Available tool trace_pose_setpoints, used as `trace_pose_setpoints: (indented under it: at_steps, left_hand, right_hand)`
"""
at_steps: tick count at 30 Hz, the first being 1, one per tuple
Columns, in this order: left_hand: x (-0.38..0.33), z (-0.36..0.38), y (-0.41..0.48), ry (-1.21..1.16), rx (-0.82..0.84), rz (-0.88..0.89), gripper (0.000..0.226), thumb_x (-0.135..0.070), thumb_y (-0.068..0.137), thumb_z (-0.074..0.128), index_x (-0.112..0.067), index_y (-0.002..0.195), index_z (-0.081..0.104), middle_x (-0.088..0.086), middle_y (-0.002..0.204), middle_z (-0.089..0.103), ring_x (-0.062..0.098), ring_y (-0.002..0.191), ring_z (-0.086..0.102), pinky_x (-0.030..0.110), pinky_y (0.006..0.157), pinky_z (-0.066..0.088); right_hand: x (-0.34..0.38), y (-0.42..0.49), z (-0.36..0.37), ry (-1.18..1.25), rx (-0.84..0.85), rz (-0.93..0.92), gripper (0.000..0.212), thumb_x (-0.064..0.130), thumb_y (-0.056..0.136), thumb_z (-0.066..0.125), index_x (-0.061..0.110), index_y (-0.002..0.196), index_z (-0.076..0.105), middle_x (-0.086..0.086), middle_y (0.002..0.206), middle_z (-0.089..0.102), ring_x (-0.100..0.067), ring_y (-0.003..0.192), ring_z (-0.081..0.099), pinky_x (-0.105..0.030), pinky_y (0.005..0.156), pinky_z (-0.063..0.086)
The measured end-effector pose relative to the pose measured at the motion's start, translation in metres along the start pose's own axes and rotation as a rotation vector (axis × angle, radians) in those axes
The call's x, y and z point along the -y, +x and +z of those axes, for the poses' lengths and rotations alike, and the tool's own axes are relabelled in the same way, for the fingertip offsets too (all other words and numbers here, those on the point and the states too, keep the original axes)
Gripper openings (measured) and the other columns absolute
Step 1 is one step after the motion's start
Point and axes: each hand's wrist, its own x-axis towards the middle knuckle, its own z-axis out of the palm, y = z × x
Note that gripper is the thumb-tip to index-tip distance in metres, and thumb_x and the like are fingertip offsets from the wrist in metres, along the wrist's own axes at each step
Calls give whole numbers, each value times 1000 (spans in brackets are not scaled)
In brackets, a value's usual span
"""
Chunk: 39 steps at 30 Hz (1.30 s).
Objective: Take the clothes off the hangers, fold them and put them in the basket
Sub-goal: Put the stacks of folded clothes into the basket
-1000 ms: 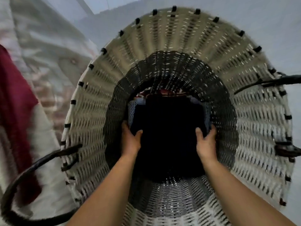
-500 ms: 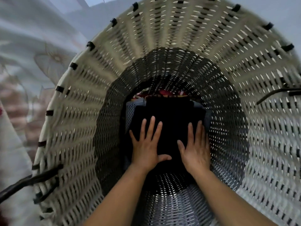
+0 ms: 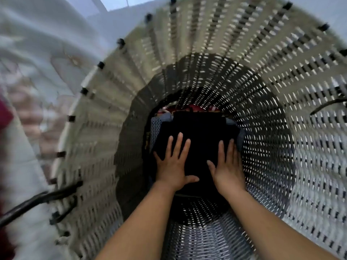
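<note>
Both hands flat, left hand (image 3: 173, 166) and right hand (image 3: 228, 168) with fingers (image 3: 179, 145) straight and spread, press the dark folded garment (image 3: 199, 132) deep in the basket (image 3: 281, 113), clothes beneath mostly hidden, red scrap at twelve o'clock.

The left hand (image 3: 173, 167) and right hand (image 3: 228, 172) were bare, each with four slim fingers and a shorter thumb. Behind each hand a bare forearm followed: the left forearm (image 3: 144, 222) and the right forearm (image 3: 262, 222). Both forearms widened away from the wrist. Nail detail was too blurred to tell.
</note>
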Motion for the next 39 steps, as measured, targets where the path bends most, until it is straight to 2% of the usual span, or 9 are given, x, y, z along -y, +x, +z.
trace_pose_setpoints:
  at_steps: [3,8,14,18,22,28,30,34,39]
  left_hand:
    - [-11,-34,-36,-113,14,-22,99,-54,84,55,-31,146,-19,-11,143,-40,17,141,-26,63,112,2]
    - [-19,-83,-124,-329,-264,31,89,-42,90,53,-28,148,-13,-7,157,-13,11,145,-7,38,118,3]
    - [22,-135,-229,-548,-545,204,69,-60,85,40,-66,129,-14,-16,154,8,-13,137,2,15,115,11]
    - [89,-187,-298,-651,-980,170,56,-57,89,45,-31,137,31,-9,138,41,10,125,44,22,104,36]
    - [193,-224,-347,-704,-1270,-182,76,-64,80,51,-7,129,40,3,121,44,25,113,47,34,96,39]
    - [297,-228,-371,-838,-1085,-662,99,-68,63,50,5,130,42,26,129,49,38,120,45,44,96,36]
    - [306,-225,-369,-1096,-920,-655,74,-48,81,64,2,131,41,26,128,51,35,118,49,38,90,38]
    - [312,-221,-365,-1105,-753,-573,34,-21,82,71,1,103,56,18,100,61,32,104,57,35,74,41]
    - [320,-218,-367,-1189,-776,-531,43,-33,69,82,-9,98,61,6,98,65,25,93,60,30,70,44]
  right_hand:
    - [2,-24,-25,-1,31,17,69,44,99,27,12,150,-6,-18,156,-9,-29,146,-2,-36,117,-1]
    - [28,-84,-64,187,29,67,62,35,98,37,11,150,12,-12,158,3,-25,145,8,-37,116,14]
    - [114,-150,-123,628,-158,-136,81,58,79,32,1,137,42,-10,148,33,-23,135,32,-27,107,22]
    - [202,-184,-177,950,-293,-286,79,74,82,30,20,140,31,12,141,27,-1,132,26,-15,109,23]
    - [277,-198,-201,1019,-244,-317,108,91,64,26,19,144,24,14,141,21,2,133,20,-12,106,18]
    - [342,-211,-198,815,-264,-334,80,66,85,38,0,130,49,-10,129,40,-19,127,34,-15,105,17]
    - [355,-213,-194,817,-153,-301,61,44,92,51,3,136,43,-10,133,39,-22,130,34,-21,106,22]
    - [378,-207,-182,901,12,-83,71,36,88,61,0,141,31,-20,143,34,-30,133,32,-33,107,27]
    - [398,-197,-168,1045,-30,97,75,42,76,72,-1,129,42,-18,132,42,-34,119,46,-41,103,39]
